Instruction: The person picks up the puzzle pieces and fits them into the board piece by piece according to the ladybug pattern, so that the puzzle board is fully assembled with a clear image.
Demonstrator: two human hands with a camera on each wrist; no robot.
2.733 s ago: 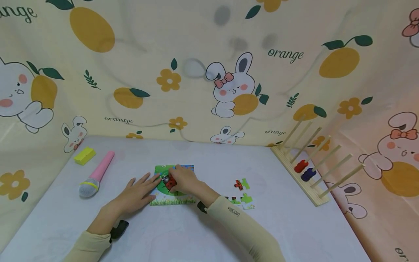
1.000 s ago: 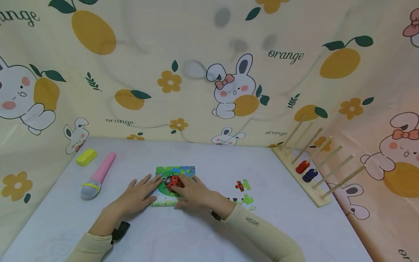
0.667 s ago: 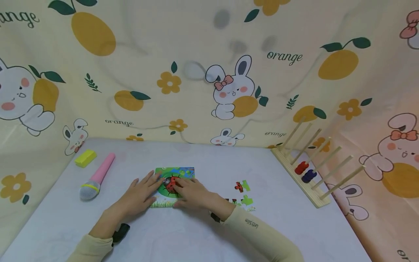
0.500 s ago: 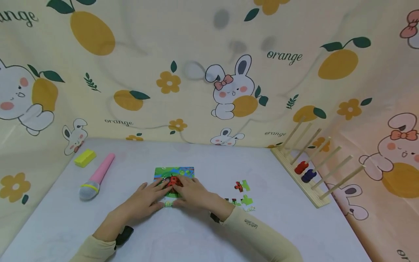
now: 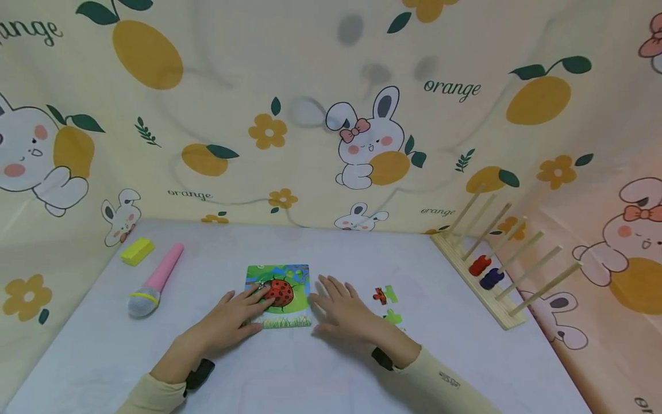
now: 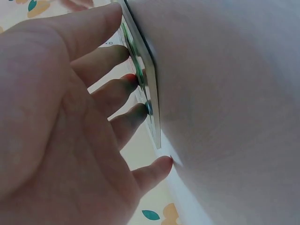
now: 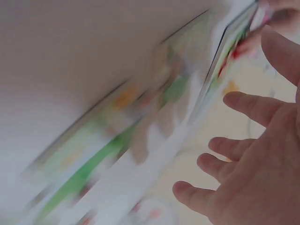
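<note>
A square ladybug jigsaw puzzle (image 5: 281, 294) lies flat on the white table, with a red spotted beetle on green and grass along its near edge. My left hand (image 5: 230, 319) rests on its left side, fingers spread. Seen from the left wrist, several fingertips touch the top of the puzzle board (image 6: 154, 93) while the little finger sits past its edge. My right hand (image 5: 346, 310) is just right of the puzzle, fingers extended and holding nothing. Loose jigsaw pieces (image 5: 390, 294) lie beyond it, partly covered by that hand and blurred in the right wrist view.
A pink toy microphone (image 5: 155, 282) and a yellow block (image 5: 137, 252) lie at the left. At the right stands a wooden peg rack (image 5: 478, 282) with red and blue beads (image 5: 491, 279). A printed rabbit-and-orange cloth (image 5: 310, 172) hangs behind the table.
My right hand, earlier over the ladybug, has moved right off the puzzle, uncovering the beetle and grass. My left hand has slid slightly right and nearer over the puzzle's left side.
</note>
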